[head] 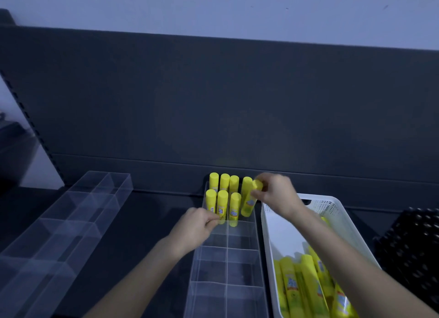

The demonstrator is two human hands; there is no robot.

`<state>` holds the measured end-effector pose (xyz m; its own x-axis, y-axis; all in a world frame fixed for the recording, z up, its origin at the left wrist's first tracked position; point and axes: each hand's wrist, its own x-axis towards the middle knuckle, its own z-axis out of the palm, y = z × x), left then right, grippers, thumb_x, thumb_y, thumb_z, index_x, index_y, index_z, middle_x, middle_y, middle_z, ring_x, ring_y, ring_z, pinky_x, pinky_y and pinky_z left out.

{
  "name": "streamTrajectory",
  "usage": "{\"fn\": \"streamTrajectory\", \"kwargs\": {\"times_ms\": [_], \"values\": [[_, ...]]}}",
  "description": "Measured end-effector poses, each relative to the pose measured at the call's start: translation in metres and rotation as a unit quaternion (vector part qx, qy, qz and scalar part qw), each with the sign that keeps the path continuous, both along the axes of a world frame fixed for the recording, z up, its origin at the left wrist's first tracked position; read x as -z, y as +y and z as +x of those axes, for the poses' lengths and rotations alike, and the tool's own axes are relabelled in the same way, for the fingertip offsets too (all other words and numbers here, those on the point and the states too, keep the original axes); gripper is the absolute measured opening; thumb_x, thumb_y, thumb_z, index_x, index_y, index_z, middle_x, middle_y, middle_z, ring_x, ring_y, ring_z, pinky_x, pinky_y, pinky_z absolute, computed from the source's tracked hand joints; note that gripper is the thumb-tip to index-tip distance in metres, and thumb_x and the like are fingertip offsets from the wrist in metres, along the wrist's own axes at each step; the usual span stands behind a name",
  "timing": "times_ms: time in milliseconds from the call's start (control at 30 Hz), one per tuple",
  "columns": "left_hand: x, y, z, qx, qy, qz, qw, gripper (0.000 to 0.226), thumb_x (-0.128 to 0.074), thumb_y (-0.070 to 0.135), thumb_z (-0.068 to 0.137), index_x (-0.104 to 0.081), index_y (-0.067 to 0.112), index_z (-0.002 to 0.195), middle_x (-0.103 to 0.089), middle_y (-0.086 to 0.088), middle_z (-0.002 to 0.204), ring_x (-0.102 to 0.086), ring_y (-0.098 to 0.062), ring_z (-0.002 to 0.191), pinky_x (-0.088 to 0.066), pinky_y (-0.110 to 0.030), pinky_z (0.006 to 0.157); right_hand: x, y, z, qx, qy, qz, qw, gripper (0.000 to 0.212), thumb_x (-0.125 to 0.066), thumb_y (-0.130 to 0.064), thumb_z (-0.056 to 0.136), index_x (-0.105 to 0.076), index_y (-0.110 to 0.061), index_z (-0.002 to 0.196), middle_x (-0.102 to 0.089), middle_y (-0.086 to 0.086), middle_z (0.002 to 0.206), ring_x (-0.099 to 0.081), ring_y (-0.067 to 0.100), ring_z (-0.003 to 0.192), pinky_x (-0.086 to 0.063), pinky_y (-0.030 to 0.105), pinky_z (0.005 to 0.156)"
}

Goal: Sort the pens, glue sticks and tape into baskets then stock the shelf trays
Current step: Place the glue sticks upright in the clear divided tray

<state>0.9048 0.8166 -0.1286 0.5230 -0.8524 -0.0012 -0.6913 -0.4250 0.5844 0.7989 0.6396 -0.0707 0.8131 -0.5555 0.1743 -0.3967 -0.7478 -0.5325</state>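
Pinching a yellow glue stick [256, 187] near its cap, the right hand [276, 194] has thumb and fingertips closed on it over the far right compartment of the clear tray [240, 253]. The stick's long axis is tilted: cap up and leaning right, base down inside the compartment, just beside the upright glue sticks [224, 184]. Those stand caps up in two rows in the tray's far compartments, long axes vertical, packed touching. The left hand [197, 225] is at the tray's left wall, fingers curled together, tips against the wall by the near-left upright stick; cannot tell whether they grip the wall or the stick. The tray's near compartments run toward the camera. A white basket [332, 206] sits just right of the tray, more glue sticks [306, 291] lying flat at its near end, long axes roughly near-far. A second clear tray [71, 220] lies angled at left on the dark shelf [147, 222]. A black basket [408, 246] is at far right.
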Motion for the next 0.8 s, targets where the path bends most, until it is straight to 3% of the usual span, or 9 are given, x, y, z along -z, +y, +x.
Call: {"fn": "streamTrajectory", "kwargs": {"times_ms": [67, 167, 233, 400, 533, 700, 800], "values": [[0.003, -0.001, -0.001, 0.010, -0.038, 0.029, 0.999, 0.033, -0.048, 0.015, 0.093, -0.052, 0.013, 0.061, -0.054, -0.009, 0.067, -0.051, -0.023, 0.067, -0.038, -0.030, 0.061, 0.018, 0.003, 0.005, -0.004, 0.036, 0.004, 0.999, 0.018, -0.061, -0.013, 0.080, -0.063, -0.008, 0.098, -0.066, 0.012, 0.088, -0.060, 0.029, 0.082, -0.047, 0.032, 0.070], [0.005, -0.001, 0.000, 0.023, -0.083, 0.048, 0.995, 0.039, -0.046, 0.014, 0.092, -0.034, 0.018, 0.055, -0.045, -0.003, 0.065, -0.045, -0.021, 0.064, -0.038, -0.029, 0.062, 0.033, 0.007, 0.008, -0.014, 0.076, -0.009, 0.997, 0.027, -0.057, -0.013, 0.082, -0.060, -0.011, 0.108, -0.067, 0.015, 0.095, -0.060, 0.029, 0.084, -0.042, 0.028, 0.065], [0.005, -0.002, -0.001, 0.025, -0.092, 0.054, 0.994, 0.037, -0.045, 0.013, 0.092, -0.035, 0.017, 0.056, -0.046, -0.004, 0.066, -0.045, -0.022, 0.065, -0.038, -0.029, 0.062, 0.036, 0.009, 0.008, -0.020, 0.091, -0.024, 0.995, 0.028, -0.056, -0.013, 0.083, -0.059, -0.011, 0.111, -0.066, 0.015, 0.097, -0.059, 0.030, 0.085, -0.037, 0.026, 0.064], [0.005, -0.005, -0.001, 0.010, -0.085, 0.055, 0.995, 0.037, -0.044, 0.011, 0.092, -0.039, 0.013, 0.055, -0.048, -0.006, 0.066, -0.048, -0.023, 0.064, -0.040, -0.031, 0.061, 0.036, 0.010, 0.011, -0.014, 0.123, -0.064, 0.990, 0.029, -0.053, -0.013, 0.084, -0.056, -0.009, 0.113, -0.065, 0.017, 0.100, -0.060, 0.034, 0.092, -0.045, 0.032, 0.070], [0.004, -0.005, -0.002, 0.015, -0.085, 0.053, 0.995, 0.037, -0.045, 0.011, 0.093, -0.041, 0.014, 0.056, -0.047, -0.005, 0.065, -0.047, -0.020, 0.063, -0.037, -0.027, 0.059, 0.037, 0.010, 0.011, -0.009, 0.141, -0.086, 0.986, 0.025, -0.052, -0.012, 0.084, -0.056, -0.005, 0.108, -0.064, 0.017, 0.100, -0.059, 0.036, 0.092, -0.043, 0.032, 0.068], [-0.003, -0.007, -0.002, 0.014, -0.082, 0.062, 0.995, 0.043, -0.045, 0.013, 0.092, -0.034, 0.015, 0.050, -0.042, -0.004, 0.058, -0.046, -0.025, 0.062, -0.036, -0.032, 0.058, 0.026, 0.005, -0.005, -0.014, 0.094, -0.063, 0.994, 0.026, -0.057, -0.011, 0.080, -0.058, -0.004, 0.106, -0.066, 0.015, 0.101, -0.060, 0.034, 0.094, -0.044, 0.033, 0.070], [-0.014, -0.015, -0.010, 0.024, -0.078, 0.043, 0.996, 0.034, -0.047, 0.019, 0.093, -0.054, 0.012, 0.060, -0.040, 0.001, 0.056, -0.047, -0.024, 0.065, -0.040, -0.032, 0.061, 0.010, -0.008, -0.036, 0.009, 0.056, -0.059, 0.997, 0.031, -0.061, -0.014, 0.084, -0.060, -0.002, 0.113, -0.067, 0.013, 0.107, -0.062, 0.031, 0.101, -0.047, 0.035, 0.083]]}}
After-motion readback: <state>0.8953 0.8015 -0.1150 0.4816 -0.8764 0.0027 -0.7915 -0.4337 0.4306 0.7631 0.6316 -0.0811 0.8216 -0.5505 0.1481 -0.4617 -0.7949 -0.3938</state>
